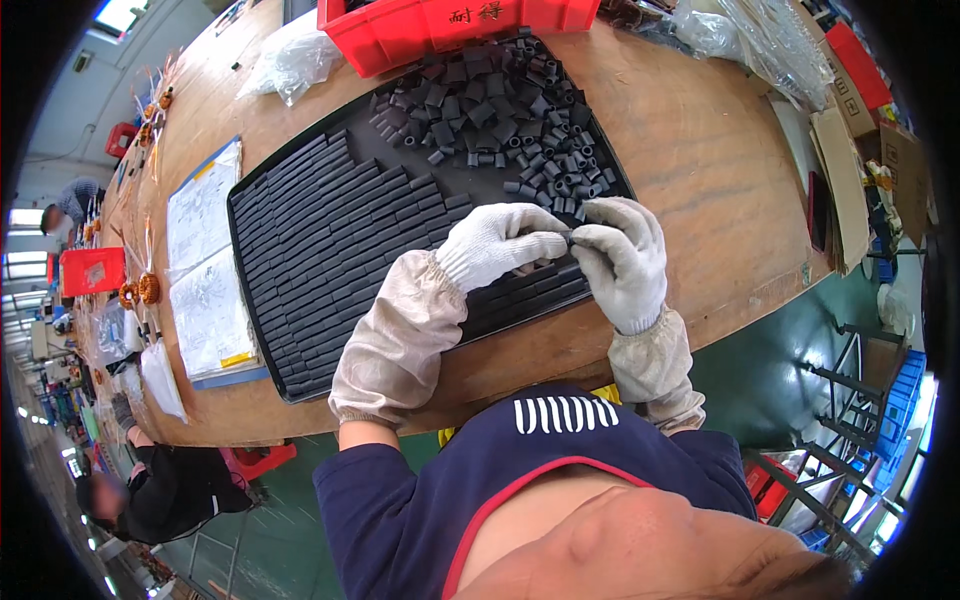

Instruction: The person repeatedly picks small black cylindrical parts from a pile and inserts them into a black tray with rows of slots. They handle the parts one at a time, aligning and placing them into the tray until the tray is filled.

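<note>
I saw the left hand (512,243) and right hand (625,258) over the tray's (465,180) near right, fingertips nearly closed on one dark piece (569,238) (mostly hidden from me), probably steadying it. Black tubes (320,250) filled tight left rows, presumably saving room; loose tubes (490,100) lay far right, reachable; beyond stood a red bin (400,40).

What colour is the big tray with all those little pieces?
The tray is black, seen best in the head view.
</note>
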{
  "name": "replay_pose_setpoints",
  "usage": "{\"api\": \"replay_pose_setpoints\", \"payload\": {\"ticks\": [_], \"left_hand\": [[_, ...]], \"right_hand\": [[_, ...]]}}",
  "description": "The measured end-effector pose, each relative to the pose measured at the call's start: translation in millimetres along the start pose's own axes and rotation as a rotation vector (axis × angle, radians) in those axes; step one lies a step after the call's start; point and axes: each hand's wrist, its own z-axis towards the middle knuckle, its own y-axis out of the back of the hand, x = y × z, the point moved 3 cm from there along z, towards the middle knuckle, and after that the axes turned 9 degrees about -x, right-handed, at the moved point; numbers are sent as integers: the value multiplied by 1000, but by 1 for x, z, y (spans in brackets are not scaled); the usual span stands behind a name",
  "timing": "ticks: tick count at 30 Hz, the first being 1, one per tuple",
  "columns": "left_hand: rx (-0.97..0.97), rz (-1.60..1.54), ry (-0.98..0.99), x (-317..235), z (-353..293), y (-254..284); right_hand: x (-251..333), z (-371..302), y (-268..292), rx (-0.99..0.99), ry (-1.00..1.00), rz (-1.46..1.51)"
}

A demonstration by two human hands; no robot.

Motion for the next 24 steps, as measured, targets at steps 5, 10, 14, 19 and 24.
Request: {"api": "replay_pose_setpoints", "payload": {"ticks": [5,10,14,19,24], "left_hand": [[-43,253,-52,-5,1,3],[-588,746,-603,-10,7,40],[-680,999,-548,-4,2,66],[-544,1207,-421,-9,-3,50],[-515,1240,-465,0,-1,54]], "right_hand": [[-1,-3,-5,54,9,-24],[-4,-4,-4,22,-77,27],[-11,-7,-1,14,-86,2],[-14,-8,0,9,-99,-17],[-20,-4,8,-42,-133,-25]]}}
